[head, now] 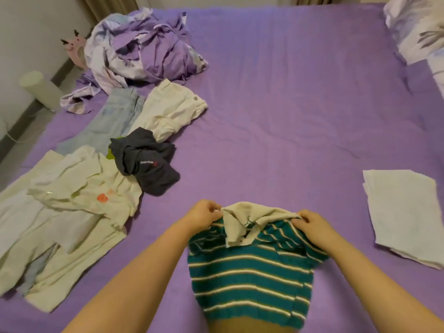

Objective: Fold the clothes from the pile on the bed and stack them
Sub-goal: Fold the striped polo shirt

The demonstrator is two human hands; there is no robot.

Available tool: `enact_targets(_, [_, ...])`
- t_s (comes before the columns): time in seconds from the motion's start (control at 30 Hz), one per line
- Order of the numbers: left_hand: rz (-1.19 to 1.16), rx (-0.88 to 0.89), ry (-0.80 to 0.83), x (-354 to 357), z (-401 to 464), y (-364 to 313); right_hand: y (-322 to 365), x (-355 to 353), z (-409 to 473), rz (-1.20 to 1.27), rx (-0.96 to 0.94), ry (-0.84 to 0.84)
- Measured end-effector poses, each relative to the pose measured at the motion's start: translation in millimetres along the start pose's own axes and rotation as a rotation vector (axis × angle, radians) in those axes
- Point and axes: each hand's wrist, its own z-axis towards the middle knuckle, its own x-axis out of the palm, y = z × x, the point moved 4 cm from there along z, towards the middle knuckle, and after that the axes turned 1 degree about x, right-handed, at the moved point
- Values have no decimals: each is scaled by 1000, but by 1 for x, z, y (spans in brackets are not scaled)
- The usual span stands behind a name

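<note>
At the near middle of the bed (276, 92), which is covered by a purple sheet, a teal knit top with cream stripes (249, 280) is held up by both hands. The left hand (204, 213) has its grip pinched on the left end of the cream collar (242, 224), and the right hand (312, 223) has its grip pinched on the right end; the body of the top hangs toward the camera.

To the left lies the unfolded pile: a cream shirt with an orange mark (79, 200) spread nearest, touching a crumpled dark grey garment (144, 162) that carries small white lettering reading roughly "miu miu", too small to be sure. Farther off lie pale blue jeans (113, 118) and a cream piece with a button (168, 111), side by side. At the far left is a heap of purple and white bedding (141, 46).

On the right, well apart from the hands, a folded white cloth (406, 212) lies flat. A floral pillow (418, 30) sits at the far right corner.
</note>
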Motion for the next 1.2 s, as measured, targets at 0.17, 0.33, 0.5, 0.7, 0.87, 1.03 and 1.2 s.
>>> enact_targets(0.17, [61, 2, 21, 8, 64, 20, -20, 16, 43, -31, -22, -123])
enact_targets(0.33, [253, 96, -24, -6, 110, 13, -18, 1, 79, -228, -110, -199])
enact_targets(0.5, [334, 157, -146, -13, 157, -2, -12, -18, 123, -551, -127, -256])
enact_targets(0.7, [537, 430, -406, 11, 172, -25, -3, -11, 146, -490, -224, -440])
enact_targets(0.87, [532, 468, -113, 59, 165, -25, 19, 27, 150, -380, -375, -217])
enact_targets(1.03, [571, 328, -227, 77, 171, -16, 21, 46, 161, -460, -342, -149])
enact_targets(1.2, [643, 341, -276, 71, 183, -31, 17, 33, 164, -376, -318, -144])
